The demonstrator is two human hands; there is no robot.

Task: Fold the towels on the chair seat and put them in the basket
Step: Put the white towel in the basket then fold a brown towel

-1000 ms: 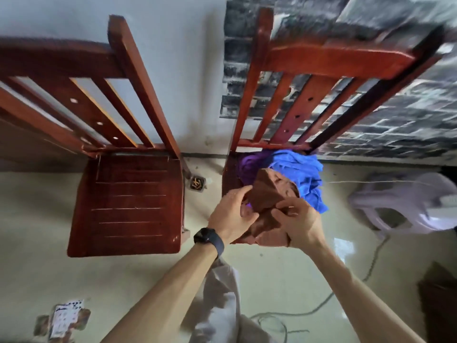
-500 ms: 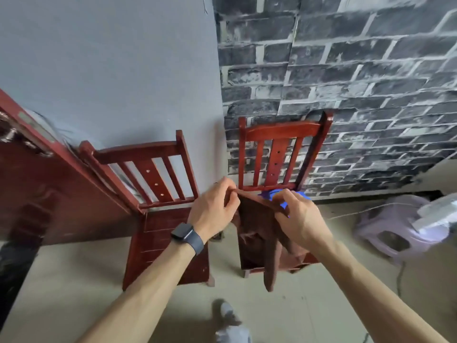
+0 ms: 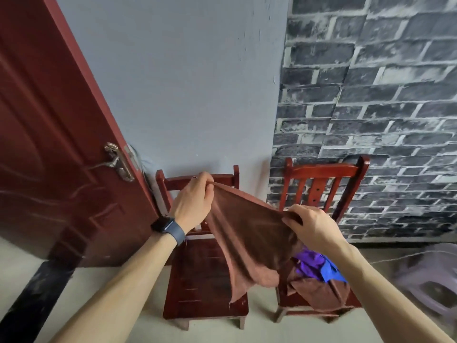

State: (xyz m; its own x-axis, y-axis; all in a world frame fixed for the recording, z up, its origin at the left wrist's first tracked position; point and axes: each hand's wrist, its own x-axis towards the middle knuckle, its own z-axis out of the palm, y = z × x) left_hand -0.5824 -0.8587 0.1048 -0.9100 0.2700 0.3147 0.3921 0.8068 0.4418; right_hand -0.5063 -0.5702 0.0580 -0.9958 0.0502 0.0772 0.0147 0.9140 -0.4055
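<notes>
A brown towel (image 3: 247,233) hangs in the air, stretched between my two hands above two red wooden chairs. My left hand (image 3: 193,201) pinches its upper left corner; my right hand (image 3: 311,226) grips the upper right edge. The towel's lower end drapes down over the gap between the chairs. On the right chair's seat (image 3: 284,303) lie a purple towel (image 3: 309,263), a blue towel (image 3: 331,271) and another brown towel (image 3: 319,293). The left chair's seat (image 3: 197,280) is bare. No basket is in view.
A red door (image 3: 54,144) with a metal handle (image 3: 116,162) stands open at the left. Behind the chairs are a grey wall and a brick-patterned wall (image 3: 371,107). A pale plastic stool (image 3: 430,283) stands on the floor at the right.
The view has pulled back and tilted up. My hands have lifted the brown towel off the right chair and spread apart, opening it out; the left hand moved left over the left chair.
</notes>
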